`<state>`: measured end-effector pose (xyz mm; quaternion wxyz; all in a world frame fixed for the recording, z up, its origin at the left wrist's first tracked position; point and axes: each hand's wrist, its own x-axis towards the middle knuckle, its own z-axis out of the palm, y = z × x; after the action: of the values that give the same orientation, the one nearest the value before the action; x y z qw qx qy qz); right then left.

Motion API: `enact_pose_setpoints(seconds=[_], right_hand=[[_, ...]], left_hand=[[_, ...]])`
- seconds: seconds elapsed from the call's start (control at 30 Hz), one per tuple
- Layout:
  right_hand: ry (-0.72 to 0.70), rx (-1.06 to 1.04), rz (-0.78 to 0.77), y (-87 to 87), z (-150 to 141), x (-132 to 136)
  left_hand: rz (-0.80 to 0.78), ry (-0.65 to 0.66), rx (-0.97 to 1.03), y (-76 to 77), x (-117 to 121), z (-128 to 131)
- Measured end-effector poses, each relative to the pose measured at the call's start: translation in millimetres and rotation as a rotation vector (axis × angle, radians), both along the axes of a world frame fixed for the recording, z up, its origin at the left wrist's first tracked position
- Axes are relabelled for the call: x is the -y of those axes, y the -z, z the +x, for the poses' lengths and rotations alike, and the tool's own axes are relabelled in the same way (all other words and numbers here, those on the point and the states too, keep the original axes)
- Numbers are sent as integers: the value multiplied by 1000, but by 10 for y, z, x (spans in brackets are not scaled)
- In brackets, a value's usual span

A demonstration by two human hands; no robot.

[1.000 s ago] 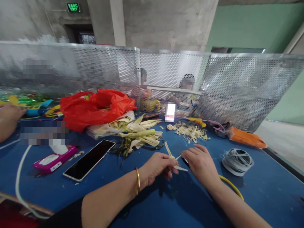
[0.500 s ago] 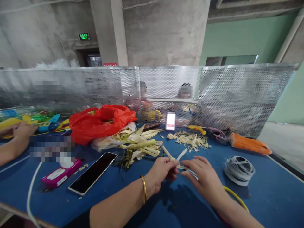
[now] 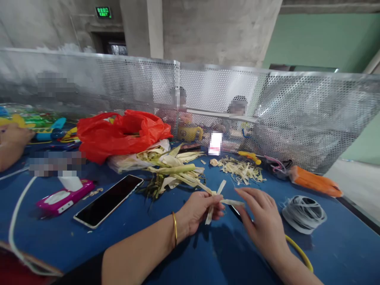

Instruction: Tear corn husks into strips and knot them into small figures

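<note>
My left hand (image 3: 202,209), with a gold bangle at the wrist, pinches several pale corn husk strips (image 3: 221,187) that cross at the fingertips. Their ends stick out upward, downward and to the right. My right hand (image 3: 261,217) is just to the right, thumb and forefinger apart. One strip's end reaches into the gap between them; I see no firm grip on it. Under the right hand lies a partly hidden dark object with a pale edge, its kind unclear. Beyond the hands is a heap of corn husks (image 3: 175,170).
A phone (image 3: 109,202) and a magenta tissue pack (image 3: 65,198) lie left, near a red plastic bag (image 3: 118,136). Husk shreds (image 3: 243,170), a grey twine roll (image 3: 304,213) and an orange packet (image 3: 316,181) are right. A perforated metal screen (image 3: 136,83) stands behind. A co-worker's hand (image 3: 13,140) shows at left.
My right hand has drawn slightly right from the left hand, and the strip ends are spread wider. The view has tilted down a little. The co-worker's hand has shifted toward the left edge.
</note>
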<state>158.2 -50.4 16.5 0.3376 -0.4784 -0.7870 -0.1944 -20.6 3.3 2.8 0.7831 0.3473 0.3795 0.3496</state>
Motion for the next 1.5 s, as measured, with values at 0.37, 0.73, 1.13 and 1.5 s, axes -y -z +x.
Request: enact_pose_setpoints(seconds=[0.37, 0.73, 1.13, 1.5], right_hand=[[-176, 205, -78, 202, -246, 72], [-381, 172, -32, 103, -276, 171], [-162, -80, -41, 15, -132, 115], [-87, -81, -361, 92, -152, 68]], left_hand=[[54, 91, 70, 23, 73, 43], [46, 16, 38, -51, 102, 11], [-4, 30, 75, -12, 1, -34], [162, -23, -117, 49, 18, 28]])
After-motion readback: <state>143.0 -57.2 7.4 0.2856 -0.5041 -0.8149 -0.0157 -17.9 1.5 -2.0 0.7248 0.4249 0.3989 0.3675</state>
